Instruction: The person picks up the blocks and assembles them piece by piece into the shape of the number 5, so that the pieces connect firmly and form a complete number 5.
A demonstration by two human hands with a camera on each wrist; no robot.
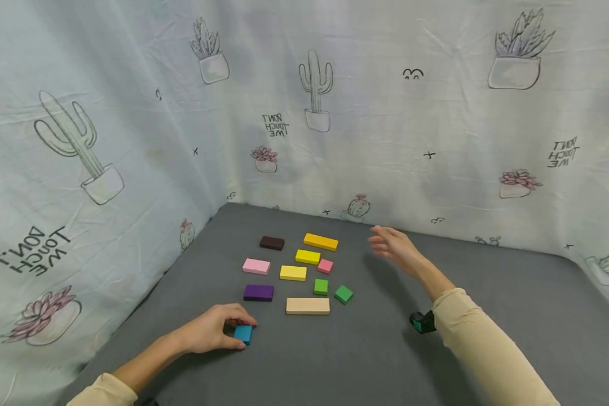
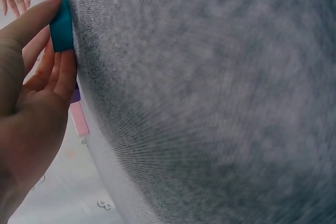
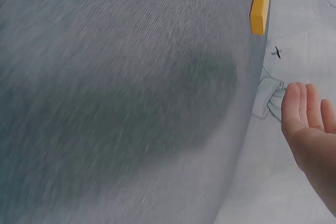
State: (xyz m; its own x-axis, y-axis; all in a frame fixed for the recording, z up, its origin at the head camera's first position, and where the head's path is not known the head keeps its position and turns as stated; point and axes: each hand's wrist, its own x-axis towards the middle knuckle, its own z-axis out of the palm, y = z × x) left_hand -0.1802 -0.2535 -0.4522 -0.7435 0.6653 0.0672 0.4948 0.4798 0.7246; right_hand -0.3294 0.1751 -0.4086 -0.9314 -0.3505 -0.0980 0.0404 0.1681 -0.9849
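My left hand pinches a small blue block between thumb and fingers, low at the grey table's surface. In the left wrist view the thumb lies on one side of that blue block and the fingers on the other. My right hand is raised above the table, fingers extended, holding nothing. Nearest to it is an orange-yellow bar, which stands apart from the hand. In the right wrist view the right hand shows relaxed fingers, with the orange-yellow bar farther up.
Between the hands lie dark brown, pink and purple blocks, two yellow blocks, a small coral block, two green blocks and a beige bar. A cactus-print curtain borders the table.
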